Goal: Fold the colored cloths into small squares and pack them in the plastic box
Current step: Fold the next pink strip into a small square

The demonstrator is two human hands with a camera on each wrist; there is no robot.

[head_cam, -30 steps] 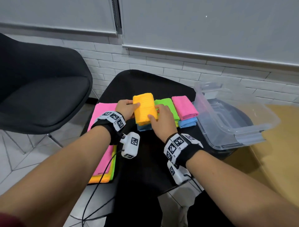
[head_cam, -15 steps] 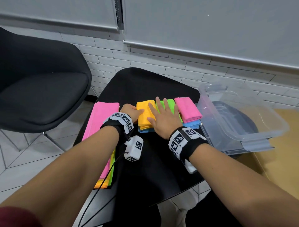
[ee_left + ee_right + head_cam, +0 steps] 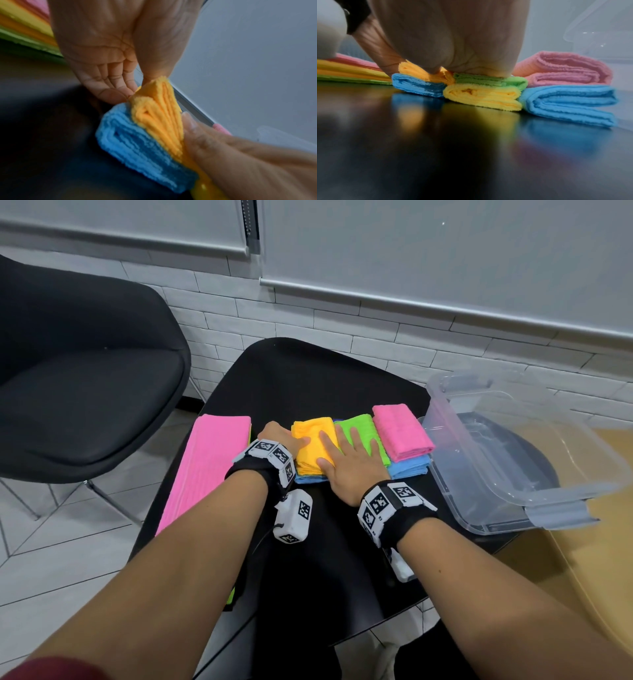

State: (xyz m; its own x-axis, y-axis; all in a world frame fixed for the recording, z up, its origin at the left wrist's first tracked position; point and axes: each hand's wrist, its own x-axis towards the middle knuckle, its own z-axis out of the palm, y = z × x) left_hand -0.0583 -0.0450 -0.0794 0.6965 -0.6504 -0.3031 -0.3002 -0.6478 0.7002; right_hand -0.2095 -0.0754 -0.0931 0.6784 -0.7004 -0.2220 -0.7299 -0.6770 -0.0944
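Observation:
A folded orange cloth [image 3: 313, 445] lies on a folded blue cloth [image 3: 308, 479] on the black table [image 3: 308, 381]. My left hand [image 3: 281, 436] pinches the orange cloth's left edge [image 3: 154, 115], thumb on top. My right hand [image 3: 349, 460] lies flat, fingers spread, pressing on the orange cloth and on the folded green cloth [image 3: 359, 429] beside it. The green cloth sits on a yellow one [image 3: 481, 97]. Further right a folded pink cloth [image 3: 400, 431] tops another blue one [image 3: 409, 469]. The clear plastic box [image 3: 513, 460] stands tilted at the right with no cloth inside.
A flat stack of unfolded cloths, pink on top [image 3: 205, 467], lies along the table's left edge. A black chair [image 3: 68, 378] stands at the left and a white brick wall behind. A wooden surface [image 3: 609, 542] borders the box on the right.
The orange cloth, held up by both hands a second ago, now lies on the blue cloth. My right hand has flattened and spread on top of it.

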